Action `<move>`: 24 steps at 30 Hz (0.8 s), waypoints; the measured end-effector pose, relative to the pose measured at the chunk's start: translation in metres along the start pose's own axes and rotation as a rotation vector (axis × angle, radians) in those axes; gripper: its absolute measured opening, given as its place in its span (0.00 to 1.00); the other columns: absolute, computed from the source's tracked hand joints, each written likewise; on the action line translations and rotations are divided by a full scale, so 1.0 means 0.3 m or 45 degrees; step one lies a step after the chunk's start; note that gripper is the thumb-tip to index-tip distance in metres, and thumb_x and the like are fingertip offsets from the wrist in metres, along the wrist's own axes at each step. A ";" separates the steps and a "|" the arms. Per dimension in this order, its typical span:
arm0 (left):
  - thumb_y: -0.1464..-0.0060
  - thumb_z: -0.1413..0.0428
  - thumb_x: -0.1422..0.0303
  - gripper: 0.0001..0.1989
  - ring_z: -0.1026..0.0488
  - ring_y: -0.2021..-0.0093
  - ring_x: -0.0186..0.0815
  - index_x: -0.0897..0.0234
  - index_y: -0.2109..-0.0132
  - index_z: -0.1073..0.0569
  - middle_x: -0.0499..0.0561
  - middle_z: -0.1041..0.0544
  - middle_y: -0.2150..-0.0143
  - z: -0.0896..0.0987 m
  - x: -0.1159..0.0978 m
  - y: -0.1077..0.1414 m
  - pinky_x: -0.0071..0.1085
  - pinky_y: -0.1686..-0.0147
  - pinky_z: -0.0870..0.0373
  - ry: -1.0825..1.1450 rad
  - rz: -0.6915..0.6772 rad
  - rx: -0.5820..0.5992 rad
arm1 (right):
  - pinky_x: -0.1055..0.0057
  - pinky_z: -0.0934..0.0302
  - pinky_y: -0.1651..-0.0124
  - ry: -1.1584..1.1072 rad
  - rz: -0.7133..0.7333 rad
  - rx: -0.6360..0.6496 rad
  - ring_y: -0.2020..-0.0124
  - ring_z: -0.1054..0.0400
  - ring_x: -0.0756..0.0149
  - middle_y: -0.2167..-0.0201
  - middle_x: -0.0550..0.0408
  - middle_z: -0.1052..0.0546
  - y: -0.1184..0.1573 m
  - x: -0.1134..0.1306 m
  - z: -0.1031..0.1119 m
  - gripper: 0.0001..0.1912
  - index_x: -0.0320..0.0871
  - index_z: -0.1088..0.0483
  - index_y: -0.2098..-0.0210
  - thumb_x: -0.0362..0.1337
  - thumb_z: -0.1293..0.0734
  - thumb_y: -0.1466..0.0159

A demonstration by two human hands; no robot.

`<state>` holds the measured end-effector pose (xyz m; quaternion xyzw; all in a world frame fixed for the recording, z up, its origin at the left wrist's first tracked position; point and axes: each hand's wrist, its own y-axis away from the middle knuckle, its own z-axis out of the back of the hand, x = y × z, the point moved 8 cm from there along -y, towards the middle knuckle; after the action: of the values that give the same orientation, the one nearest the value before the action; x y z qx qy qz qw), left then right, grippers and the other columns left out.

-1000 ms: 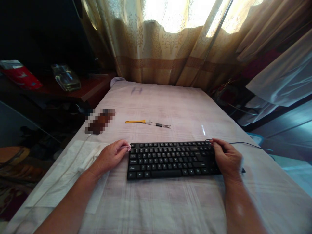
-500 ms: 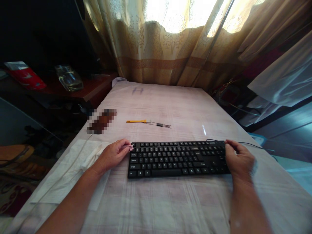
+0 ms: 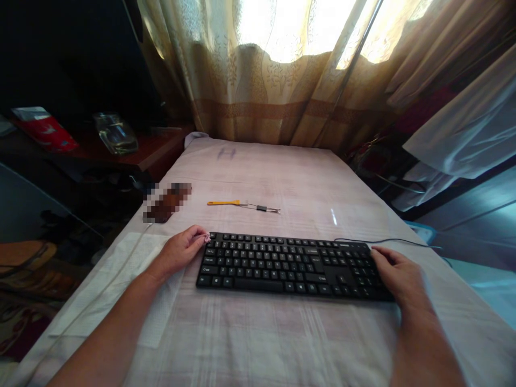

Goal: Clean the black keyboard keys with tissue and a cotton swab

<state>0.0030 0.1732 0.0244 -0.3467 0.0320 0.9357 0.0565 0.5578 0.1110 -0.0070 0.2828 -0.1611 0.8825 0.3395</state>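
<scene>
A black keyboard (image 3: 262, 266) lies on the sheet in front of me, its right end angled slightly toward me. My left hand (image 3: 183, 248) is at its upper left corner, thumb and fingers pinched on a small bit of pinkish-white cloth (image 3: 207, 237) that touches the corner. At the other end, my right hand (image 3: 401, 274) grips the keyboard by its right edge, the fingertips near the upper right corner. A black cable (image 3: 387, 240) runs from the keyboard's back edge off to the right.
Beyond the keyboard lie a yellow-handled brush (image 3: 223, 203) and thin metal tweezers-like pieces (image 3: 268, 209). White paper sheets (image 3: 108, 285) are under my left forearm. A blurred-out brown object (image 3: 167, 203) with a white cord is at left. A glass jar (image 3: 116, 134) stands on the side table.
The keyboard has shifted slightly left and turned, its right end now closer to me. My right hand has moved with that end; my left hand has stayed at the left corner.
</scene>
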 end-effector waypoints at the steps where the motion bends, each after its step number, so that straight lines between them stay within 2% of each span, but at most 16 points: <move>1: 0.43 0.52 0.51 0.17 0.23 0.64 0.39 0.57 0.61 0.29 0.46 0.20 0.65 0.008 -0.002 -0.002 0.32 0.62 0.30 -0.022 -0.002 -0.011 | 0.61 0.38 0.67 0.010 -0.009 0.011 0.71 0.29 0.53 0.73 0.49 0.20 0.002 0.001 0.001 0.22 0.45 0.20 0.64 0.52 0.35 0.49; 4: 0.42 0.53 0.52 0.16 0.23 0.60 0.40 0.57 0.60 0.29 0.47 0.19 0.62 0.034 -0.035 0.000 0.32 0.60 0.32 -0.083 -0.007 -0.071 | 0.62 0.39 0.68 0.009 0.013 0.042 0.72 0.30 0.55 0.74 0.50 0.21 0.002 0.013 -0.007 0.21 0.46 0.20 0.65 0.52 0.35 0.49; 7: 0.40 0.54 0.55 0.15 0.23 0.58 0.39 0.57 0.58 0.28 0.48 0.19 0.58 0.043 -0.114 -0.002 0.32 0.58 0.32 -0.271 -0.076 -0.114 | 0.62 0.39 0.68 -0.005 0.023 0.047 0.72 0.30 0.55 0.74 0.50 0.21 0.004 0.024 -0.017 0.21 0.46 0.20 0.65 0.50 0.36 0.49; 11: 0.40 0.53 0.59 0.14 0.25 0.57 0.40 0.57 0.59 0.25 0.50 0.21 0.57 0.010 -0.210 -0.020 0.32 0.60 0.33 -0.614 -0.175 -0.025 | 0.61 0.39 0.68 -0.019 -0.004 0.031 0.72 0.30 0.55 0.73 0.50 0.21 0.014 0.024 -0.018 0.21 0.45 0.20 0.64 0.50 0.36 0.49; 19: 0.41 0.50 0.58 0.14 0.24 0.59 0.39 0.56 0.61 0.21 0.48 0.19 0.59 0.000 -0.223 -0.034 0.31 0.64 0.34 -0.668 -0.110 0.124 | 0.62 0.40 0.70 0.004 0.019 0.009 0.74 0.31 0.56 0.76 0.51 0.22 0.025 0.035 -0.012 0.21 0.46 0.20 0.64 0.50 0.36 0.49; 24: 0.42 0.51 0.58 0.15 0.23 0.59 0.40 0.55 0.60 0.20 0.49 0.17 0.59 -0.010 -0.249 -0.034 0.32 0.64 0.34 -0.665 -0.002 0.139 | 0.63 0.41 0.71 0.031 0.016 0.017 0.75 0.32 0.57 0.76 0.52 0.22 0.031 0.041 -0.011 0.22 0.46 0.20 0.63 0.50 0.36 0.49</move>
<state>0.0626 0.1769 0.0706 -0.0901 0.0665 0.9903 0.0820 0.5426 0.1122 -0.0031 0.2733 -0.1527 0.8890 0.3341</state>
